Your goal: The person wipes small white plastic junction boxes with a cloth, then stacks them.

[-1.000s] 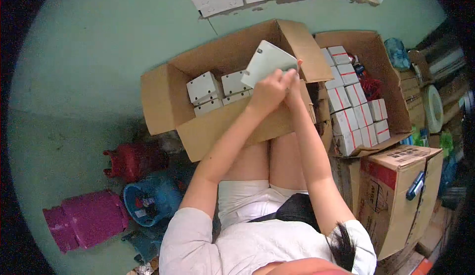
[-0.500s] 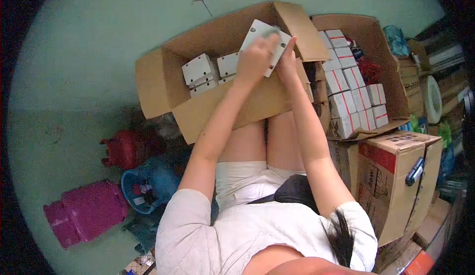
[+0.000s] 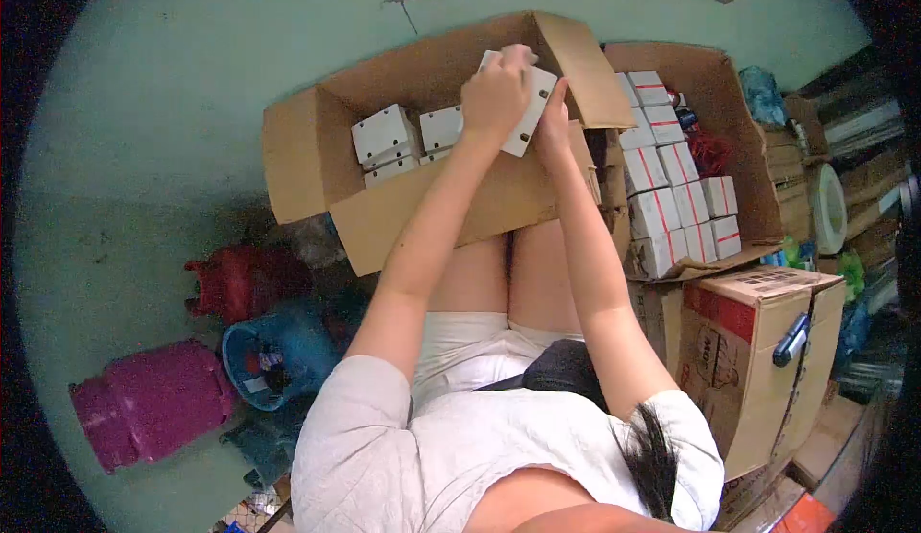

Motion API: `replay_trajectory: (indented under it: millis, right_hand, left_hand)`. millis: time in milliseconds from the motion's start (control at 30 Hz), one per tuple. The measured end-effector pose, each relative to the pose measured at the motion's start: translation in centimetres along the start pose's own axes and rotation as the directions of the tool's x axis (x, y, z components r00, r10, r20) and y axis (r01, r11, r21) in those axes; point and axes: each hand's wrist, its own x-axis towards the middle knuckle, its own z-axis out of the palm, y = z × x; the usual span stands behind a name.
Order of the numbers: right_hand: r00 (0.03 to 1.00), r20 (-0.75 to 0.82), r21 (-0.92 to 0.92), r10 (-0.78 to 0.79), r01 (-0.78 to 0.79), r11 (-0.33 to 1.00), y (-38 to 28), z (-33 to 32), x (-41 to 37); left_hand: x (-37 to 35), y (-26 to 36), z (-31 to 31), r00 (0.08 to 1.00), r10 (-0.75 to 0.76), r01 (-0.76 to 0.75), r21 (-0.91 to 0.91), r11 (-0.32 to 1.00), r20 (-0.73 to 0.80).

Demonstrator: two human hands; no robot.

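Observation:
A flat white box with dark spots near its corners is held tilted above the open cardboard carton. My right hand grips its right edge, thumb pointing up along the side. Across its upper face lies my left hand, fingers curled together; a small greyish thing seems to be in them, too blurred to name. Inside the carton, below and left of my hands, sit several similar white boxes, some of them stacked.
To the right, a second carton holds rows of small white boxes with red stripes and red cord. A taped carton bears a dark blue device. At left lie purple, blue and red cylinders.
My left hand has shifted slightly up across the white box's face, covering more of its top. The right hand keeps its hold. The whole view has shifted slightly.

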Motion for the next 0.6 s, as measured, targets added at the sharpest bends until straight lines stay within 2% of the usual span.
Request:
replay_trajectory:
  millis: [33, 67, 133, 167, 200, 233, 300, 333, 367, 400, 467, 600]
  right_hand:
    - [1.000, -0.007, -0.051, -0.002, 0.002, 0.999, -0.1, -0.1, -0.2]
    - [1.000, -0.013, -0.103, -0.005, 0.004, 0.995, -0.2, -0.1, -0.4]
    - [1.000, 0.005, -0.049, 0.007, -0.007, 0.999, -1.2, 0.5, -1.3]
    - [1.000, 0.009, -0.007, -0.015, 0.015, 1.000, -1.5, 0.8, -1.8]
    - [0.999, 0.010, 0.037, -0.039, 0.038, 0.999, -1.7, 1.0, -2.2]
    - [0.999, 0.016, 0.039, -0.047, 0.047, 0.998, -1.5, 0.9, -2.3]
    - [0.995, 0.095, 0.171, -0.006, -0.011, 0.985, -1.2, 0.5, -2.2]
    - [0.991, 0.137, 0.238, 0.002, -0.035, 0.971, -1.5, 0.5, -2.0]
    - [0.989, 0.076, 0.156, 0.129, -0.140, 0.978, -1.9, 0.5, -1.8]
    - [0.992, 0.081, 0.166, 0.099, -0.112, 0.980, -2.0, 0.6, -1.7]
    - [1.000, -0.007, 0.045, 0.031, -0.030, 0.999, -1.6, 1.1, -1.5]
    - [0.999, -0.029, 0.074, 0.041, -0.038, 0.997, -3.2, 2.0, -2.7]
  left_hand:
    - [0.9, -0.2, -0.3, 0.987, -0.128, 0.129, 0.004, 0.992, -0.096]
    - [1.3, -0.1, -0.3, 0.986, -0.127, 0.128, 0.003, 0.992, -0.109]
    - [1.8, 0.9, 0.0, 0.975, -0.218, 0.210, 0.169, 0.963, 0.033]
    - [1.2, 1.1, 0.3, 0.997, -0.014, 0.005, 0.126, 0.992, 0.072]
    - [0.5, 1.7, 0.5, 0.998, -0.011, 0.002, 0.131, 0.991, 0.064]
    - [0.0, 2.5, 0.7, 0.994, 0.058, -0.067, 0.106, 0.992, 0.089]
    - [0.3, 2.9, 0.2, 0.985, 0.145, -0.153, 0.080, 0.985, 0.095]
    - [1.0, 2.5, -0.8, 0.992, 0.031, -0.044, 0.103, 0.994, 0.125]
    - [1.9, 2.1, -1.9, 0.986, -0.080, 0.061, 0.127, 0.990, 0.150]
    - [2.5, 1.4, -2.5, 0.990, -0.055, 0.038, 0.128, 0.991, 0.132]
    - [3.4, -0.5, -2.4, 0.949, -0.303, 0.290, 0.131, 0.948, 0.090]
    - [1.7, -0.3, -2.6, 0.943, -0.332, 0.331, 0.072, 0.941, -0.003]
